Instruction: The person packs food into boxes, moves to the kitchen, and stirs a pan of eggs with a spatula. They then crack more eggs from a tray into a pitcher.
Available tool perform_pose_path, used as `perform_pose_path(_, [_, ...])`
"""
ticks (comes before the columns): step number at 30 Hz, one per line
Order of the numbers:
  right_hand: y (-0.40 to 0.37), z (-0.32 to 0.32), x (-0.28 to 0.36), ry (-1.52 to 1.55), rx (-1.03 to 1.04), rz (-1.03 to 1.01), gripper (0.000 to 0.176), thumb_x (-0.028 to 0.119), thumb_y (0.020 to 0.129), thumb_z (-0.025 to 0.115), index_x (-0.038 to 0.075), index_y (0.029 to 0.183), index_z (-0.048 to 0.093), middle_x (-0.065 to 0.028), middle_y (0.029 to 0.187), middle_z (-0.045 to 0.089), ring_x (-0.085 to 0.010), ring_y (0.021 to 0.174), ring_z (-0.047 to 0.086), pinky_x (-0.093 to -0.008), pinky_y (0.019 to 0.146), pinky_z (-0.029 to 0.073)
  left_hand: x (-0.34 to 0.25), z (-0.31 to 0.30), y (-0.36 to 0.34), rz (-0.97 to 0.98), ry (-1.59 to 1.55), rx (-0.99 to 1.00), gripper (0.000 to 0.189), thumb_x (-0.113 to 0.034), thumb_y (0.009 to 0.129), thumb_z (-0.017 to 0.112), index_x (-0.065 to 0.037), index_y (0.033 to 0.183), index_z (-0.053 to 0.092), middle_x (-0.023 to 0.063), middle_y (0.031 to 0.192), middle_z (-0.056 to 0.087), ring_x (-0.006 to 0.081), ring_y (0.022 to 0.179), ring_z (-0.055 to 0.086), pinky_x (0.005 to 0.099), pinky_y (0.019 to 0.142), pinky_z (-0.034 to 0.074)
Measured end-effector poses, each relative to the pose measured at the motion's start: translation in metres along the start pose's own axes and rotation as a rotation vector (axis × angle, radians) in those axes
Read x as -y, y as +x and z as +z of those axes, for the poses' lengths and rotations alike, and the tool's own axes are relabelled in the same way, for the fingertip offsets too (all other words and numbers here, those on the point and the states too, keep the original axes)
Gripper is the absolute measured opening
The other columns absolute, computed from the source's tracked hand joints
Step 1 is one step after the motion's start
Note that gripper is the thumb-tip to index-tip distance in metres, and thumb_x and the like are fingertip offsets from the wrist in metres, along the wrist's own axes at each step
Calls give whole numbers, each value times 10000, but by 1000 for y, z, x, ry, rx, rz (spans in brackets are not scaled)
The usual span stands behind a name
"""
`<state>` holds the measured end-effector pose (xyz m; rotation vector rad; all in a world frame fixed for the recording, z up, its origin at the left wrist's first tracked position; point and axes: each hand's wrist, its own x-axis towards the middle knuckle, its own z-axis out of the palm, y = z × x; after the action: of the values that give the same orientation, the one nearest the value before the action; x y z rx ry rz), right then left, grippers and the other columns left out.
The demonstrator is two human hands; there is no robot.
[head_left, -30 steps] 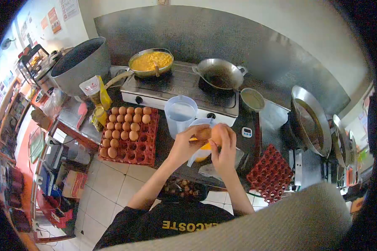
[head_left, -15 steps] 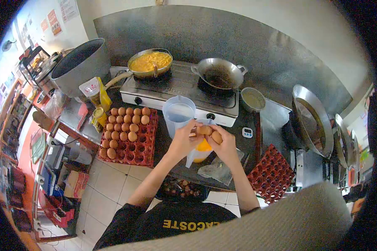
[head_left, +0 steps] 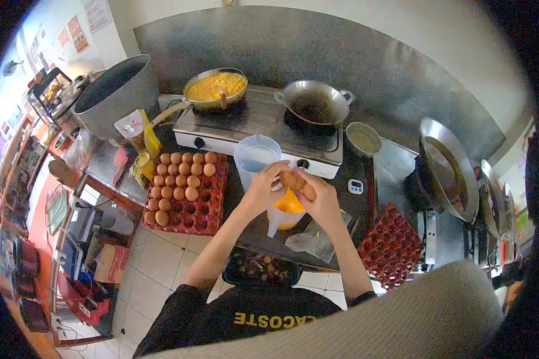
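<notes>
My left hand (head_left: pixel 262 186) and my right hand (head_left: pixel 321 202) meet above a translucent pitcher (head_left: pixel 273 222) that holds orange-yellow egg yolk (head_left: pixel 288 204). Two brown eggshell shapes are between the fingers: one egg (head_left: pixel 290 179) is pinched between both hands, and a second egg (head_left: pixel 307 191) sits against my right palm. Whether the pinched one is cracked open, I cannot make out. Just behind stands another translucent pitcher (head_left: pixel 259 151). To the left, a red egg tray (head_left: pixel 208 209) carries several brown eggs.
On the gas stove (head_left: pixel 254 119) are a pan of yellow food (head_left: pixel 215 90) and a dark wok (head_left: pixel 315 105). An empty red tray (head_left: pixel 390 248), a plastic bag (head_left: pixel 313 240) and a timer (head_left: pixel 355 186) lie to the right. Below the counter is a bin of shells (head_left: pixel 262 269).
My hands have drawn closer together around the eggs, and the pinched egg has tilted. The whole view has shifted slightly.
</notes>
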<state>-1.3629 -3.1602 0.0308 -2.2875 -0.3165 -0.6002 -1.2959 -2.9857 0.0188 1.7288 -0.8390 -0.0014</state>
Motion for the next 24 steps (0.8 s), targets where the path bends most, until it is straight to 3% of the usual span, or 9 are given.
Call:
perform_pose_path(6, [-3,9,3,192,-231,-29,452,55,774,668,64,1216,573,-130,1075,653,-225,907,658,-322,747,523,-21,-3,-5,-10,-547,-48,441,25,854,576,-51,1263,431,68,1416,348,236,1259,435,326,987,423])
perform_pose_path(7, [-8,5,16,494,-130,380,428,88,812,661,85,1231,573,-73,1014,657,-130,766,637,-246,601,509,-28,-7,-9,-16,-541,-94,428,21,858,570,-46,1258,435,77,1406,357,238,1272,415,333,1003,401])
perform_pose_path(9, [-9,-5,45,869,-126,632,429,142,867,627,93,1280,520,-75,974,643,-88,612,575,-199,470,439,-39,-21,-21,-33,-517,-201,401,14,867,557,-36,1249,444,93,1385,375,240,1298,375,348,1033,357])
perform_pose_path(12, [-29,7,55,1336,-25,757,477,161,877,629,72,1315,464,-99,999,647,-99,578,573,-208,425,424,-23,-58,-51,3,-189,-370,365,3,880,537,-48,1233,462,99,1333,421,233,1285,369,357,1045,320])
perform_pose_path(14, [-55,15,59,1401,178,771,493,159,875,632,77,1328,455,-96,992,652,-98,579,575,-209,430,441,-3,-96,-87,-60,632,-464,423,45,747,569,-44,1155,505,169,1254,483,317,1197,439,401,921,411])
perform_pose_path(16, [-83,43,60,1133,388,744,491,150,875,628,96,1334,459,-93,963,660,-100,567,573,-220,448,466,30,-129,-139,-264,985,-529,352,25,680,567,-31,1027,581,163,1165,522,369,1028,512,444,864,425])
perform_pose_path(17, [-98,60,61,998,484,733,491,146,875,626,106,1337,461,-91,948,664,-101,561,571,-225,457,478,60,-148,-171,-211,1164,-576,285,11,696,565,-37,974,603,149,1132,529,363,969,529,447,845,435])
perform_pose_path(18, [-110,77,60,943,519,705,454,125,868,627,125,1307,511,-65,860,678,-77,571,579,-235,485,505,46,-154,-183,-585,1190,-507,331,13,699,565,-66,1017,608,119,1159,515,353,980,534,441,868,439])
perform_pose_path(24, [-206,171,-6,164,634,580,536,383,784,699,118,1234,577,-148,806,684,-298,732,678,-383,648,545,67,-181,-232,-594,1212,-222,370,-129,805,554,-183,1170,582,102,1312,453,352,1227,406,498,943,403])
